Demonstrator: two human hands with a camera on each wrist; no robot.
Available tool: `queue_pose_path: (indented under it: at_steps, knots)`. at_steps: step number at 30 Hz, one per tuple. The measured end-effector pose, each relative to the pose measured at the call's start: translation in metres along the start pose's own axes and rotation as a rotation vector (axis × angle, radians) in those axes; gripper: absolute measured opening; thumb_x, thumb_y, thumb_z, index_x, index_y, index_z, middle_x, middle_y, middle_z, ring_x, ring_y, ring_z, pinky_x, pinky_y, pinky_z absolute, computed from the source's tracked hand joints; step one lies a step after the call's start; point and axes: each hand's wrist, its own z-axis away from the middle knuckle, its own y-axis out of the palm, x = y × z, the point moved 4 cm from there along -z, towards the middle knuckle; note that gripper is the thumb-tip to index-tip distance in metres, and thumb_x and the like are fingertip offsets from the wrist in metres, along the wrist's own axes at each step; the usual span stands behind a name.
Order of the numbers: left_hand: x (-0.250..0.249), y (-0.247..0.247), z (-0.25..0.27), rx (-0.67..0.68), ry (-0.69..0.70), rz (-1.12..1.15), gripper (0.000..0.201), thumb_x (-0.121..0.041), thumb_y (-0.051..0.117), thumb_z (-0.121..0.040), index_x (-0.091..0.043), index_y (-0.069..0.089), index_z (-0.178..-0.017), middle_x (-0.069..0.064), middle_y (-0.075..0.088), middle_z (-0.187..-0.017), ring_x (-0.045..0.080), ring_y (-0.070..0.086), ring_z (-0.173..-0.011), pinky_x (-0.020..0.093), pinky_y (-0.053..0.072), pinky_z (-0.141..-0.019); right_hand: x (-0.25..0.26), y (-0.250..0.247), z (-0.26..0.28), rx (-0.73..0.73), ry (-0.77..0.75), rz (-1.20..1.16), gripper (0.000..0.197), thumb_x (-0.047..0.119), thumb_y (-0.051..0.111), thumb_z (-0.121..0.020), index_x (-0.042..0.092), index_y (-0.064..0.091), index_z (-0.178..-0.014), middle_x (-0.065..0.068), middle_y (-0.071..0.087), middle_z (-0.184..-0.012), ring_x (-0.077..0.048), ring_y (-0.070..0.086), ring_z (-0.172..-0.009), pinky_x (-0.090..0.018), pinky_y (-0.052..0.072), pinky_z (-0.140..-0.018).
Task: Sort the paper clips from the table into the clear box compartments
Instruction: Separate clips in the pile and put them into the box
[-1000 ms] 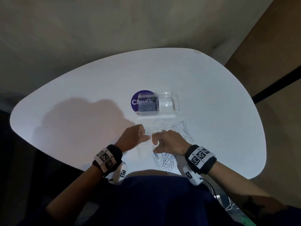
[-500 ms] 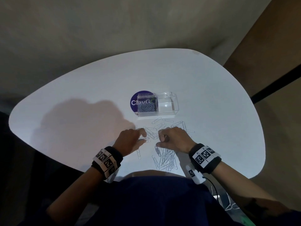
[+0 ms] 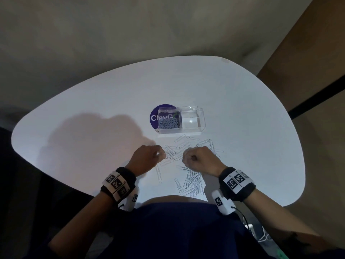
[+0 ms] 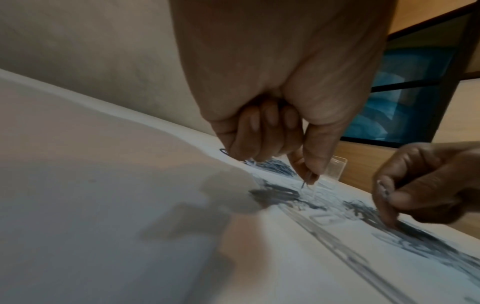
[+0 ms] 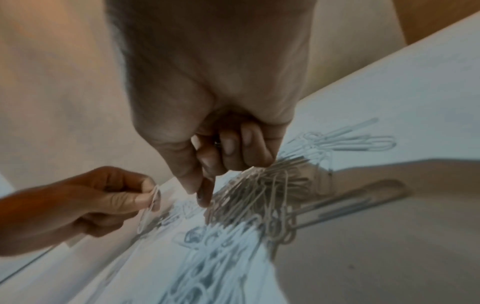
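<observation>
Large white paper clips (image 3: 180,149) lie scattered on the white table (image 3: 93,118) in front of the clear box (image 3: 202,121). A second pile (image 3: 190,182) sits by the near edge. The box's left compartment holds small clips (image 3: 169,124); the right compartment (image 3: 193,120) looks empty. My left hand (image 3: 161,155) pinches one white clip (image 5: 149,209) between thumb and forefinger (image 4: 310,176), just above the table. My right hand (image 3: 186,157) has its fingers curled round a bundle of clips (image 5: 262,185), and its forefinger tip (image 5: 203,198) touches the table.
A round purple sticker (image 3: 155,116) lies under the box's left end. The table's near edge runs close to my body, just behind the near pile. A broad shadow (image 3: 93,135) covers the table's left half.
Both hands have moved away from my body, off the near pile and up to the scattered clips. The left hand now pinches a single clip.
</observation>
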Motion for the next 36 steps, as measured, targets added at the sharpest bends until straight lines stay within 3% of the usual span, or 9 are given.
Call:
queue_pose_path:
  at_steps: [5,8,13,15,17,20,24,28,36]
  knots:
    - [0.006,-0.004,0.001,0.08,0.019,-0.098,0.015,-0.033,0.058,-0.083,-0.026,0.072,-0.083,-0.011,0.058,-0.056,0.003,0.052,-0.056,0.024,0.042,-0.063,-0.007,-0.009,0.005,0.004,0.182,-0.398,0.018,0.011,0.058,-0.092,0.002,0.073,-0.091,0.003,0.074,-0.102,-0.001,0.068,-0.09,-0.016,0.052,-0.079]
    - [0.004,-0.001,0.001,0.097,0.027,-0.146,0.03,-0.042,0.049,-0.076,-0.024,0.072,-0.081,-0.006,0.071,-0.072,0.014,0.064,-0.067,0.027,0.05,-0.068,0.004,-0.012,0.008,-0.017,0.291,-0.678,0.022,0.004,0.051,-0.091,0.001,0.072,-0.089,-0.002,0.067,-0.076,-0.009,0.049,-0.052,-0.02,0.035,-0.046]
    - [-0.007,0.005,-0.001,-0.03,0.139,-0.313,0.012,-0.03,0.061,-0.084,-0.03,0.065,-0.095,-0.001,0.067,-0.073,0.025,0.063,-0.074,0.028,0.035,-0.065,0.012,-0.017,0.008,-0.042,0.242,-0.816,0.034,0.022,0.062,-0.092,0.01,0.069,-0.061,-0.012,0.056,-0.061,-0.013,0.036,-0.043,-0.026,0.034,-0.056]
    - [-0.01,0.009,0.0,-0.011,0.177,-0.361,0.013,-0.032,0.059,-0.087,-0.03,0.064,-0.099,0.0,0.069,-0.075,0.026,0.064,-0.075,0.029,0.036,-0.065,0.01,-0.014,0.006,-0.02,0.251,-0.832,0.034,0.036,0.07,-0.084,0.003,0.075,-0.076,-0.01,0.054,-0.058,-0.013,0.037,-0.044,-0.025,0.036,-0.056]
    - [-0.011,0.01,-0.001,0.004,0.178,-0.378,0.015,-0.032,0.058,-0.087,-0.03,0.064,-0.101,0.001,0.071,-0.078,0.026,0.065,-0.076,0.029,0.037,-0.065,0.005,-0.011,0.004,0.013,0.255,-0.81,0.043,0.032,0.072,-0.082,-0.009,0.07,-0.092,-0.022,0.061,-0.071,-0.012,0.039,-0.048,-0.022,0.031,-0.045]
    - [-0.014,0.014,-0.001,0.038,0.168,-0.379,0.016,-0.029,0.055,-0.087,-0.029,0.065,-0.099,0.001,0.072,-0.081,0.026,0.065,-0.075,0.03,0.041,-0.066,0.003,-0.007,0.004,0.054,0.212,-0.741,0.008,0.003,0.069,-0.086,-0.004,0.072,-0.09,-0.017,0.072,-0.105,-0.013,0.05,-0.056,-0.023,0.038,-0.049]
    - [-0.018,0.014,0.0,0.073,0.127,-0.349,0.011,-0.027,0.058,-0.082,-0.023,0.065,-0.091,0.002,0.07,-0.077,0.026,0.062,-0.069,0.028,0.035,-0.063,0.0,-0.003,0.005,0.044,0.104,-0.403,0.016,0.016,0.085,-0.074,0.008,0.072,-0.069,-0.002,0.073,-0.087,-0.021,0.069,-0.085,-0.038,0.057,-0.082]
    - [-0.018,0.016,-0.001,0.103,0.153,-0.35,0.01,-0.027,0.056,-0.085,-0.021,0.061,-0.091,0.002,0.069,-0.077,0.025,0.06,-0.066,0.028,0.034,-0.061,0.001,0.004,0.006,-0.003,0.018,0.056,0.023,0.027,0.086,-0.07,0.02,0.064,-0.066,0.012,0.068,-0.077,0.001,0.061,-0.072,-0.028,0.048,-0.068]
    - [-0.018,0.015,-0.004,0.091,0.214,-0.456,0.01,-0.024,0.053,-0.086,-0.018,0.06,-0.086,0.004,0.068,-0.074,0.03,0.06,-0.064,0.034,0.046,-0.062,0.004,0.011,-0.001,0.019,0.017,0.234,0.03,0.022,0.072,-0.074,0.033,0.048,-0.06,0.018,0.056,-0.069,-0.005,0.055,-0.071,-0.028,0.045,-0.065]
